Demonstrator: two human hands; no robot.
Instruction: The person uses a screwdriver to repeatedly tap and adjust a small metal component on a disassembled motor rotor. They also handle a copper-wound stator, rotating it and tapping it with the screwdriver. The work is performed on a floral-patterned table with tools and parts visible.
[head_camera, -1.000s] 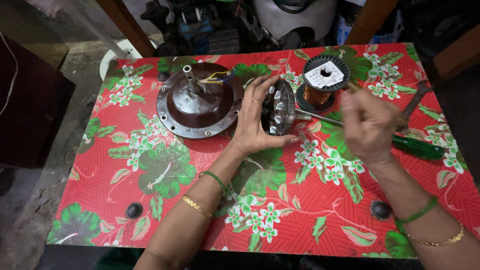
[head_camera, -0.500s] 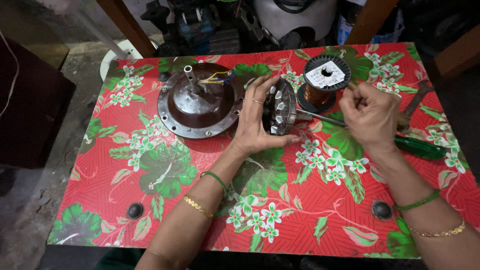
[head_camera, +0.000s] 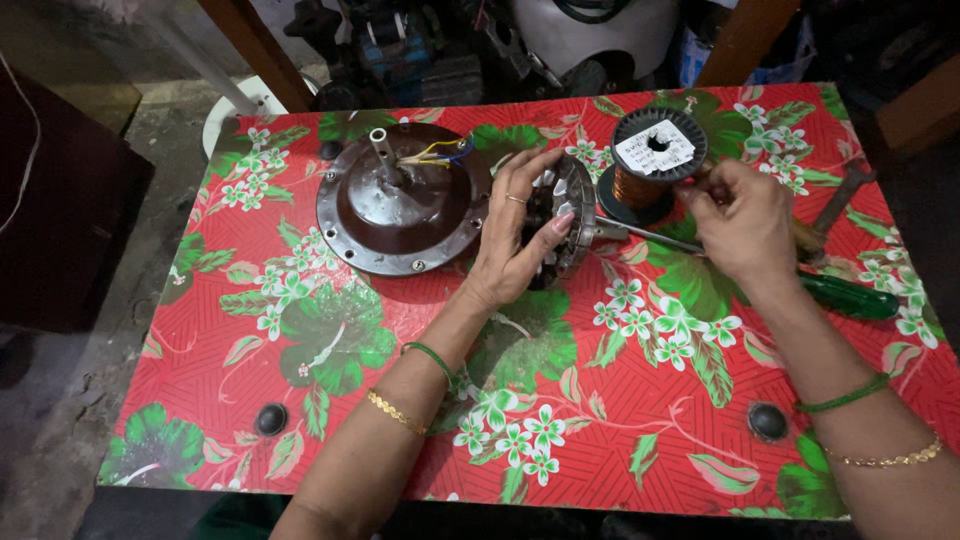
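Fingers of the left hand (head_camera: 515, 235) wrap the rim of a round metal stator (head_camera: 570, 215) standing on edge. It looks heavy and stiff, its windings delicate, so the rim suits holding. Right hand (head_camera: 735, 215), beside it, pinches something too thin to tell, near the copper wire spool (head_camera: 650, 160). Below lies a red floral tablecloth (head_camera: 620, 430); left of the grip, a brown motor cover (head_camera: 400, 205).

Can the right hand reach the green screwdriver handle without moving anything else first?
Probably yes. The green screwdriver handle lies uncovered on the table beside the right hand, and nothing stands between them.
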